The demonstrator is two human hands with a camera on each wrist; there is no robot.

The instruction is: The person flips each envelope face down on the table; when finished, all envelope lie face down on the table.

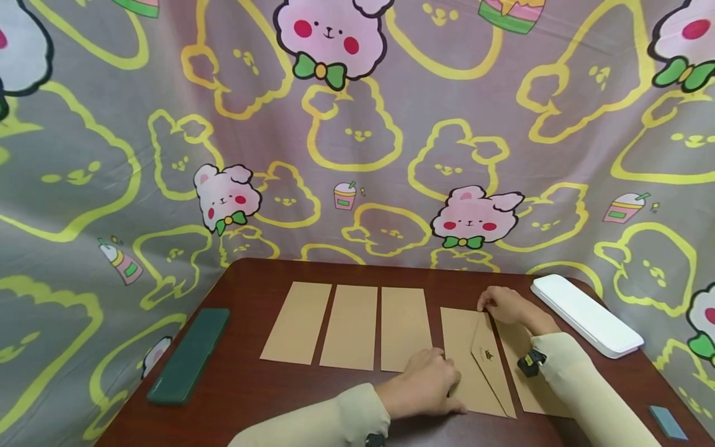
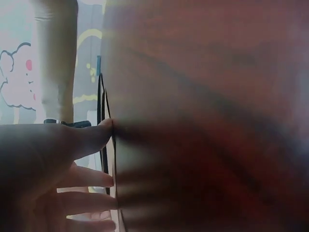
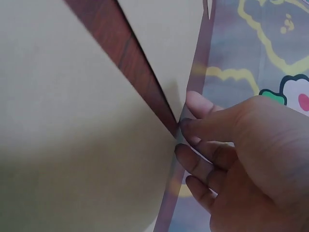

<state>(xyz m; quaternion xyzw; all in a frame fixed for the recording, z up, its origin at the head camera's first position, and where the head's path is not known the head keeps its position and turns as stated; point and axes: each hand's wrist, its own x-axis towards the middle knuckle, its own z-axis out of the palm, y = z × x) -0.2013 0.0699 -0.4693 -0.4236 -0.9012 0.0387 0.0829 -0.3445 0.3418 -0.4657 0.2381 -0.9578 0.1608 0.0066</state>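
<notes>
In the head view a tan paper envelope (image 1: 460, 338) lies flap side up on the table, a small dark crown mark on its flap. My left hand (image 1: 421, 382) rests at its near left edge, thumb and fingers spread. In the left wrist view the fingertips of that hand (image 2: 53, 164) meet the tabletop and paper edge. My right hand (image 1: 505, 305), fingers curled, pinches the envelope's far right corner. The right wrist view shows my thumb and fingertips (image 3: 190, 128) at this corner, beside the corner of a second tan envelope (image 1: 539, 391), which my forearm partly covers.
Three more tan envelopes (image 1: 349, 326) lie in a row to the left. A dark green case (image 1: 190, 354) sits at the table's left edge. At the right are a white case (image 1: 586, 315) and a small blue-grey block (image 1: 668, 422). A patterned curtain (image 1: 357, 186) hangs behind.
</notes>
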